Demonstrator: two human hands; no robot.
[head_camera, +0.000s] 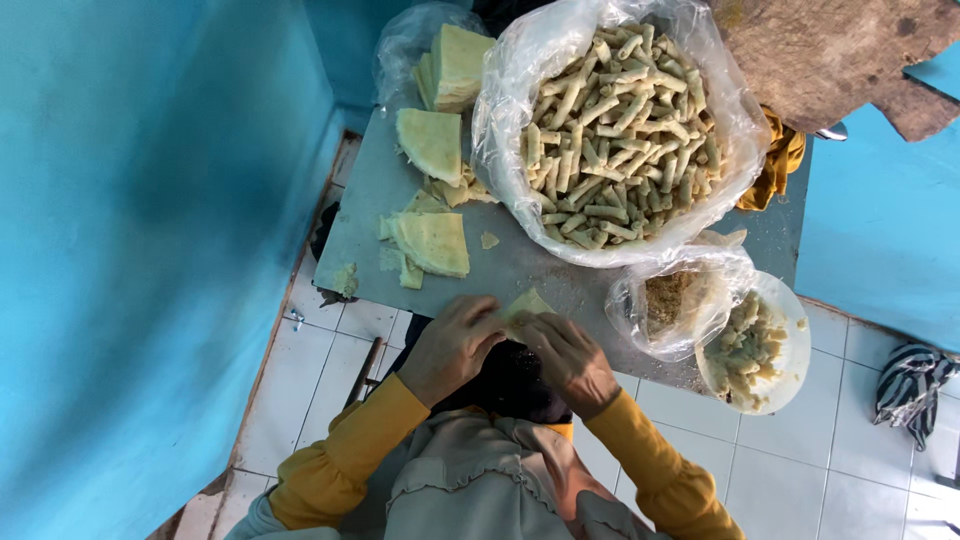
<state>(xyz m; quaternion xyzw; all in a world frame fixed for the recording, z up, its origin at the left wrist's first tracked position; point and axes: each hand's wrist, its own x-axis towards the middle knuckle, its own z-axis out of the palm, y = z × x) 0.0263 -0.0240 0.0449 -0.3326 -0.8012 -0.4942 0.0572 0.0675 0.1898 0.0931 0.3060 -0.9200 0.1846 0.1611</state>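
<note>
My left hand (452, 345) and my right hand (570, 358) meet at the near edge of a low grey table (375, 190). Both hands pinch a small pale triangular pastry wrapper (527, 303) between their fingers. Yellow sleeves cover both of my arms. Just beyond my left hand lies a stack of wedge-shaped wrappers (432, 243), with another wedge (431, 143) farther back. A big clear plastic bag (620, 120) full of rolled pastry sticks sits past my right hand.
A white bowl of pale filling (755, 345) and a small plastic bag of brown crumbs (668, 300) sit at the table's right. More wrappers in a bag (452, 65) are at the back. Blue walls flank both sides; a striped cloth (910, 385) lies on the white tiles.
</note>
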